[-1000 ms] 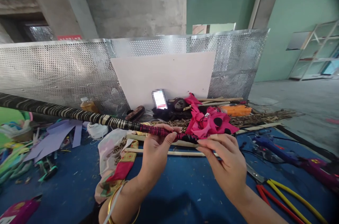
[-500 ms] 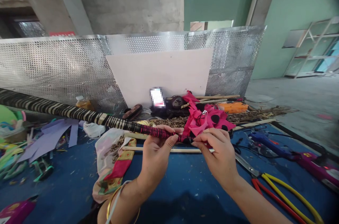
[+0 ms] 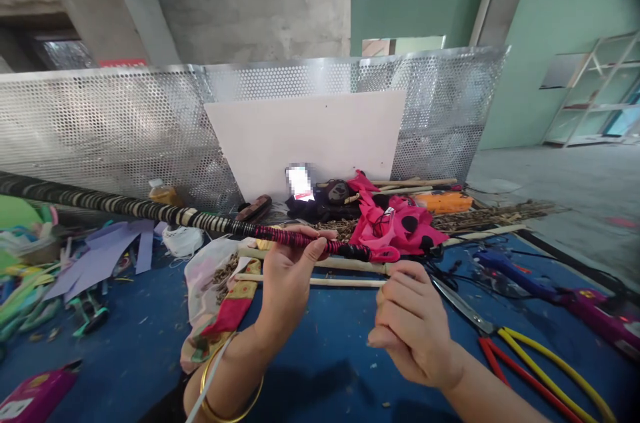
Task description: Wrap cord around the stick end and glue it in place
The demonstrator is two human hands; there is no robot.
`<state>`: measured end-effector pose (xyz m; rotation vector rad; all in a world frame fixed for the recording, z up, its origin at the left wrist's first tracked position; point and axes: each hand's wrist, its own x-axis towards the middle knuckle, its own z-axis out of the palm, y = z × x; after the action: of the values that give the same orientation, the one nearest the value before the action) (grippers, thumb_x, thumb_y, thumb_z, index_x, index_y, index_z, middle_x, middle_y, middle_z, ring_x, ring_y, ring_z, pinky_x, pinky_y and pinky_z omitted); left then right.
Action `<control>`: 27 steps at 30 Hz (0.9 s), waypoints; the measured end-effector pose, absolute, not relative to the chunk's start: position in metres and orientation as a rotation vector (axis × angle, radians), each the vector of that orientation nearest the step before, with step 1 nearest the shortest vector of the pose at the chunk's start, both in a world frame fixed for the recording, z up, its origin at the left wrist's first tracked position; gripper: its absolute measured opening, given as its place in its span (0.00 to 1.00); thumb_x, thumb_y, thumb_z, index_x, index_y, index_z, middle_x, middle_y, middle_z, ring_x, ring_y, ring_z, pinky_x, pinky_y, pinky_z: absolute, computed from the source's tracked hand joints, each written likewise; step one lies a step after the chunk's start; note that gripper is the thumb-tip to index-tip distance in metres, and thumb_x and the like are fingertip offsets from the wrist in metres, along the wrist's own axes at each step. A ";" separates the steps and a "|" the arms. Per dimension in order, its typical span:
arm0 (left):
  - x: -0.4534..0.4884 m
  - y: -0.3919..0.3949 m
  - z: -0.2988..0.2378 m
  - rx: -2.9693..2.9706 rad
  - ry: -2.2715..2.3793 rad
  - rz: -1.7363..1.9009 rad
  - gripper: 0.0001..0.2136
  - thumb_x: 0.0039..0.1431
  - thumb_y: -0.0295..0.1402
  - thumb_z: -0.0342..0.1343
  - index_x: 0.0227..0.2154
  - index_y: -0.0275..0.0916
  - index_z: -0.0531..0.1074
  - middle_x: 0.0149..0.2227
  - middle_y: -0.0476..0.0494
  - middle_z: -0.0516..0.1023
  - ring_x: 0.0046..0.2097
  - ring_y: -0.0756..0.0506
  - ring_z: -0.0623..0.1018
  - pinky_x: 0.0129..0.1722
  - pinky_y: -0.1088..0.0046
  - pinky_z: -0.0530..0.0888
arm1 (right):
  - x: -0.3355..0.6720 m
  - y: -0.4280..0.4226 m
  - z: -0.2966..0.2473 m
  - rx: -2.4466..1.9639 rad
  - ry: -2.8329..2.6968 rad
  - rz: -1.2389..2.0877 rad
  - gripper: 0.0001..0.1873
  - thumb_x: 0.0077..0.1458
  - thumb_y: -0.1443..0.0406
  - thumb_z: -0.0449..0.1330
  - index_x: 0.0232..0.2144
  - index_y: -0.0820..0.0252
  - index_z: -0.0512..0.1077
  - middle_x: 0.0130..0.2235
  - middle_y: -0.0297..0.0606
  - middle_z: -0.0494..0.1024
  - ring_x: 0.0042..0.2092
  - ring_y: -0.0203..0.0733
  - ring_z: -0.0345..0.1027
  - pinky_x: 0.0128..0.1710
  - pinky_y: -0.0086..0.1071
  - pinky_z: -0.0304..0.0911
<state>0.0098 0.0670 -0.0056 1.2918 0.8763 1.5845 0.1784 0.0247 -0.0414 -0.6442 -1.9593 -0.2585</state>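
My left hand (image 3: 286, 283) grips a long pole (image 3: 165, 211) near its thin end, thumb on top. The pole is wound with black and cream cord, then black and pink toward the tip, and it slants up to the left edge. At its tip shows a pink loop (image 3: 386, 254). Below and right of the tip, my right hand (image 3: 413, 323) is curled closed. Whatever its fingers may pinch, perhaps a thin thread, cannot be made out. Just behind lies a pink cloth (image 3: 395, 226) with black dots.
Large shears (image 3: 493, 329) with red and yellow handles lie at the right, near a blue and purple glue gun (image 3: 555, 293). Pale sticks (image 3: 345, 283) and a floral cloth (image 3: 227, 309) lie under the pole. A lit phone (image 3: 300, 181) leans against a white board (image 3: 310, 133).
My right hand has left the pole's tip, moved down toward me and curled up. The tip and its pink loop are now exposed. My left hand still grips the pole.
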 end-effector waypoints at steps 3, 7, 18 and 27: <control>0.011 0.066 -0.005 1.287 0.878 1.584 0.08 0.53 0.31 0.62 0.31 0.37 0.68 0.35 0.44 0.82 0.38 0.45 0.81 0.36 0.71 0.77 | 0.179 0.027 -0.043 -0.737 -1.811 -0.299 0.04 0.55 0.67 0.60 0.29 0.57 0.67 0.27 0.35 0.69 0.30 0.39 0.62 0.38 0.39 0.60; 0.016 0.061 -0.007 1.290 0.861 1.540 0.08 0.52 0.30 0.62 0.31 0.37 0.68 0.34 0.44 0.82 0.38 0.45 0.81 0.37 0.71 0.77 | 0.182 0.038 -0.048 -0.956 -1.669 -0.356 0.21 0.55 0.66 0.62 0.52 0.55 0.67 0.41 0.43 0.72 0.46 0.48 0.65 0.46 0.43 0.61; 0.023 0.056 -0.013 1.272 0.888 1.501 0.06 0.50 0.29 0.63 0.29 0.37 0.71 0.32 0.44 0.82 0.37 0.45 0.81 0.38 0.71 0.77 | 0.181 0.047 -0.051 -0.958 -1.713 -0.357 0.02 0.55 0.67 0.62 0.34 0.56 0.73 0.33 0.36 0.75 0.37 0.41 0.69 0.42 0.41 0.62; 0.024 0.057 -0.015 1.252 0.950 1.471 0.08 0.50 0.32 0.64 0.29 0.36 0.71 0.32 0.44 0.83 0.37 0.45 0.81 0.35 0.73 0.77 | 0.178 0.045 -0.054 -0.859 -1.681 -0.425 0.06 0.55 0.72 0.60 0.30 0.56 0.70 0.30 0.35 0.72 0.36 0.40 0.67 0.44 0.42 0.65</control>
<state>0.0240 0.0567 -0.0150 1.2516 0.9498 1.4711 0.1779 0.0453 -0.0537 -0.8587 -1.6808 -0.4247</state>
